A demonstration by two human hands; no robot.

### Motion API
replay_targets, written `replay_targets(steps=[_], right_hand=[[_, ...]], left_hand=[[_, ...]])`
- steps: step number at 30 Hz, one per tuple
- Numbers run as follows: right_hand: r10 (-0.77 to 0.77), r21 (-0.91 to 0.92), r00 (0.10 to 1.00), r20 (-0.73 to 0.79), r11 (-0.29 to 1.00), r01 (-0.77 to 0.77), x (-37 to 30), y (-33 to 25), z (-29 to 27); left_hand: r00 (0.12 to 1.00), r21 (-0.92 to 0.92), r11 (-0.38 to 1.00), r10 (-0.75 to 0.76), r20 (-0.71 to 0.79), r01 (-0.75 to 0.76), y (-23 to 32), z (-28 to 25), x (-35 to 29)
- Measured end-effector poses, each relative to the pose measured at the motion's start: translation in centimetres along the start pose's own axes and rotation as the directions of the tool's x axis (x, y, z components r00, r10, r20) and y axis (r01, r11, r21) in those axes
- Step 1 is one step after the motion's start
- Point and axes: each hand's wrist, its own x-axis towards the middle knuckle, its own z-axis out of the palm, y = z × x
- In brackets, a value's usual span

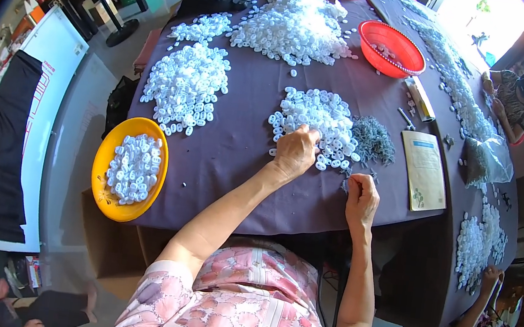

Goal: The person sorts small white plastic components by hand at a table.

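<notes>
My left hand (297, 152) reaches over the near edge of a pile of small white oval plastic pieces with holes (319, 113). Its fingers are bent together, and whatever lies between the tips is hidden. Closed in a pinch, my right hand (361, 202) is just above the tablecloth, in front of a heap of small grey-blue parts (374, 141). A few loose grey parts lie by its fingertips; what it pinches is too small to make out.
An orange-yellow dish (107, 201) of white pieces sits at the left table edge. Larger white piles (187, 84) spread beyond. At the right are a notebook (424, 172), a yellow-and-white box (419, 99) and a red basket (376, 65). Other people work along the right side.
</notes>
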Motion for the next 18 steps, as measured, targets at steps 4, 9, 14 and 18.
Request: replay_targets(steps=[4, 9, 14, 18], right_hand=[[-0.020, -0.005, 1.000, 0.000, 1.000, 0.020, -0.1, 0.2, 0.0], [-0.017, 0.003, 1.000, -0.009, 1.000, 0.017, -0.2, 0.1, -0.2], [0.002, 0.019, 1.000, -0.025, 1.000, -0.001, -0.3, 0.0, -0.1], [-0.093, -0.049, 0.995, -0.036, 0.995, 0.091, -0.7, -0.3, -0.1]], left_hand=[[1.000, 0.003, 1.000, 0.012, -0.001, -0.012, -0.2, 0.2, -0.5], [0.999, -0.180, 0.983, 0.047, 0.019, -0.042, -0.5, -1.1, -1.8], [0.998, -0.423, 0.906, -0.012, -0.065, -0.016, -2.2, -1.4, -2.3], [0.990, -0.574, 0.814, -0.133, -0.049, 0.081, -1.1, -2.9, -4.6]])
